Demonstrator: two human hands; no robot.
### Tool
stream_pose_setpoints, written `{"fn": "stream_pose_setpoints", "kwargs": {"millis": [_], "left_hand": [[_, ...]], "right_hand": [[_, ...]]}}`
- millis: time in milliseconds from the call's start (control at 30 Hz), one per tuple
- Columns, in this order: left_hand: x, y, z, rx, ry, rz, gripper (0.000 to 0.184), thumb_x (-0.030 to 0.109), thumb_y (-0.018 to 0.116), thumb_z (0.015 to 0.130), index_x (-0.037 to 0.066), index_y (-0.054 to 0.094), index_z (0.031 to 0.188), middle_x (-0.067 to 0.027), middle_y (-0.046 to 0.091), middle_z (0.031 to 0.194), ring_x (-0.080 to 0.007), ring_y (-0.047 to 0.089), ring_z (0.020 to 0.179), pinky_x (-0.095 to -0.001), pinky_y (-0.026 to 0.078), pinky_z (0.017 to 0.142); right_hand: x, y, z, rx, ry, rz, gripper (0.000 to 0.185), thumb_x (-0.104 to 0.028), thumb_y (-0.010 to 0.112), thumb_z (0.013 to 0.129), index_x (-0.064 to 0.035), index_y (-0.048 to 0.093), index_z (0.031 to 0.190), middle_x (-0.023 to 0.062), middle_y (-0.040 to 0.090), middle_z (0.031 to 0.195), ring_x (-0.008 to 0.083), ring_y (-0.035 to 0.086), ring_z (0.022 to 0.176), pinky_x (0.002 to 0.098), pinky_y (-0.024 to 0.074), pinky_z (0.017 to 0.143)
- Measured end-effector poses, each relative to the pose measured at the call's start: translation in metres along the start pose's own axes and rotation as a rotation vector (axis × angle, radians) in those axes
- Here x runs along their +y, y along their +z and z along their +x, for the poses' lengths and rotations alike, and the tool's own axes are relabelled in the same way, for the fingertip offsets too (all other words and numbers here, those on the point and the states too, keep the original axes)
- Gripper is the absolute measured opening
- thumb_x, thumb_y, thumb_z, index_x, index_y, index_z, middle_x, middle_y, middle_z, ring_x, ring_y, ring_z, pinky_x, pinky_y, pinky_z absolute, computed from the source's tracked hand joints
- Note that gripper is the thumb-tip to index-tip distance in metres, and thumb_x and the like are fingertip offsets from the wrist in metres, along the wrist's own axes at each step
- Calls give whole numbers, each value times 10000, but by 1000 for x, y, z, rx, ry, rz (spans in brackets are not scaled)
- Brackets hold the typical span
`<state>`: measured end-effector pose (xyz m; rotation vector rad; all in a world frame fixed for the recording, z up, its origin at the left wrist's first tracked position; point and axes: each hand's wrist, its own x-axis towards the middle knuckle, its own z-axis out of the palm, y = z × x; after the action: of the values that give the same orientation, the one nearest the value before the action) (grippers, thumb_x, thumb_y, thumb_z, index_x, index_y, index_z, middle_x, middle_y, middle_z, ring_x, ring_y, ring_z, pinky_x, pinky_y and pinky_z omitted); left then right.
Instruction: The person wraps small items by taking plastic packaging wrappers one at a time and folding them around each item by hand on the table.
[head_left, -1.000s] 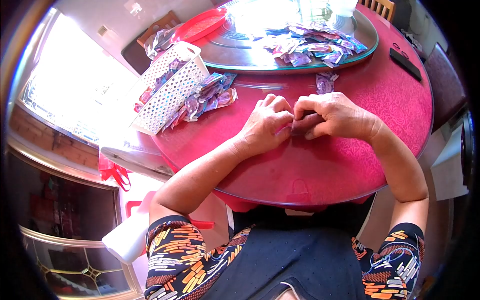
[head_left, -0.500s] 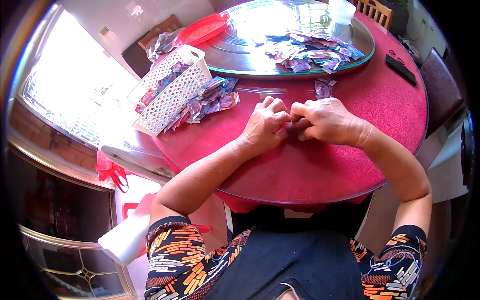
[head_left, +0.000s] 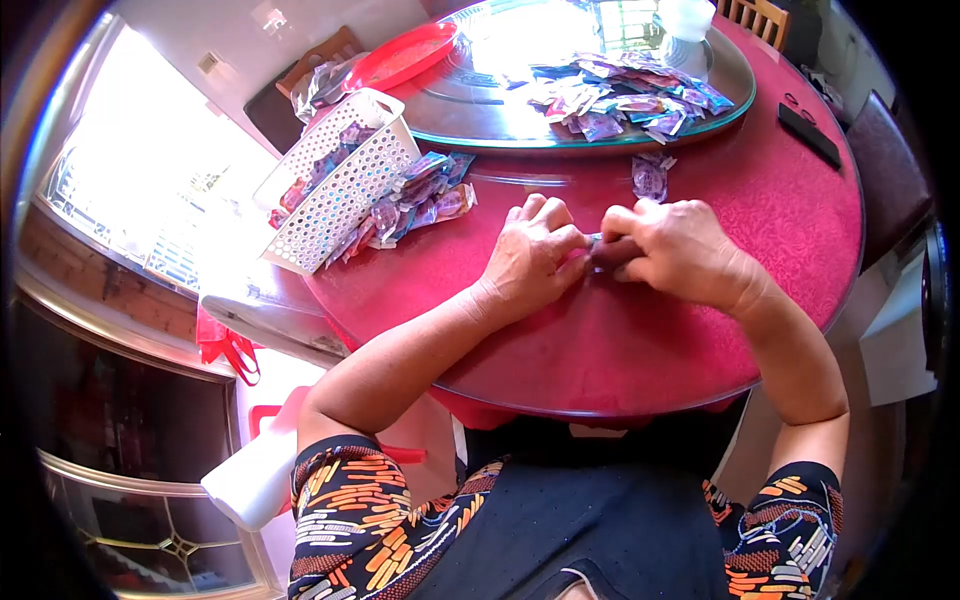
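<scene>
My left hand (head_left: 535,255) and my right hand (head_left: 685,250) are close together over the red table (head_left: 600,350), fingers pinched. Between their fingertips shows a bit of something small and shiny (head_left: 596,240), mostly hidden by the fingers, so I cannot make out what it is. Just beyond my right hand lies one purple packet (head_left: 650,177). Several purple, blue and red packets (head_left: 410,203) are heaped on the table to the left, beside a white perforated basket (head_left: 345,190) that holds more of them.
A glass turntable (head_left: 480,120) carries a large pile of packets (head_left: 625,95), a red tray (head_left: 405,55) and a white container (head_left: 685,18). A black phone-like object (head_left: 808,136) lies at the right. Chairs stand around the table.
My hands have moved slightly apart at the fingertips, and a bit of the small shiny item now shows between them. The view has shifted slightly.
</scene>
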<state>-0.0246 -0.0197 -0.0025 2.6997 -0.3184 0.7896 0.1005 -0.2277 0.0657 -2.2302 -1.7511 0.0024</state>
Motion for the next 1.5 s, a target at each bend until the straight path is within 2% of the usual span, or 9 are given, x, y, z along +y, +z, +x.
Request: {"fn": "stream_pose_setpoints", "kwargs": {"millis": [133, 267, 600, 800, 1000, 1067, 1200, 1300, 1500], "left_hand": [[1, -1, 1, -1, 6, -14, 221, 203, 844, 802, 126, 758, 990, -70, 607, 972, -313, 578, 992, -470, 479, 848], [-2, 3, 0, -3, 1, 4, 221, 194, 848, 801, 128, 759, 993, -65, 607, 970, -310, 577, 991, -468, 479, 845], [1, 2, 1, 29, 23, -19, 214, 205, 853, 806, 114, 727, 953, -64, 604, 961, -311, 573, 973, -465, 474, 842], [-4, 1, -1, -17, 15, 34, 234, 220, 851, 816, 151, 750, 1015, -59, 601, 974, -312, 575, 998, -461, 474, 848], [-1, 0, 0, -5, 2, -7, 235, 226, 854, 815, 149, 742, 1007, -54, 599, 981, -304, 571, 1003, -463, 471, 845], [0, 0, 0, -11, -7, 2, 240, 221, 855, 813, 146, 739, 1010, -54, 602, 988, -303, 571, 1007, -463, 472, 850], [1, 0, 1, 30, 5, -5, 246, 185, 848, 804, 139, 730, 1014, -54, 609, 994, -306, 575, 1011, -465, 483, 869], [0, -1, 1, 19, 38, -28, 236, 147, 841, 796, 134, 724, 1000, -57, 612, 988, -311, 579, 1000, -467, 493, 878], [1, 0, 1, 9, 53, -55, 212, 105, 834, 793, 128, 719, 969, -68, 616, 982, -319, 581, 979, -462, 502, 877]], "right_hand": [[20, -7, 3, -10, 161, -125, 271, -340, 794, 883, -148, 707, 1054, 128, 778, 903, 334, 768, 899, 479, 583, 783], [17, 8, 8, 160, -45, 240, 304, -357, 783, 895, -135, 680, 1075, 139, 764, 968, 328, 752, 944, 471, 573, 805], [27, -10, 10, -62, 160, 86, 319, -333, 815, 843, -112, 738, 1059, 83, 806, 996, 270, 766, 975, 421, 576, 811], [13, 7, 10, -63, -102, 275, 383, -276, 853, 787, -140, 682, 1102, 167, 737, 1027, 362, 725, 993, 450, 559, 844], [28, -27, 2, -256, 62, 150, 312, -218, 840, 660, -127, 719, 932, 104, 768, 868, 310, 743, 838, 431, 549, 758], [30, -34, 1, -317, 136, 154, 305, -202, 841, 686, -120, 708, 948, 102, 768, 857, 300, 753, 848, 427, 552, 760], [32, -5, 8, 35, -78, 314, 343, -261, 846, 804, -120, 691, 1076, 112, 769, 910, 321, 761, 900, 434, 563, 797], [23, 10, 13, 26, -105, 269, 355, -323, 828, 840, -133, 689, 1106, 146, 763, 942, 351, 745, 941, 457, 559, 817], [30, -23, 8, -164, 205, 86, 399, -341, 845, 790, -118, 697, 1085, 120, 782, 970, 313, 753, 949, 447, 560, 815]]}}
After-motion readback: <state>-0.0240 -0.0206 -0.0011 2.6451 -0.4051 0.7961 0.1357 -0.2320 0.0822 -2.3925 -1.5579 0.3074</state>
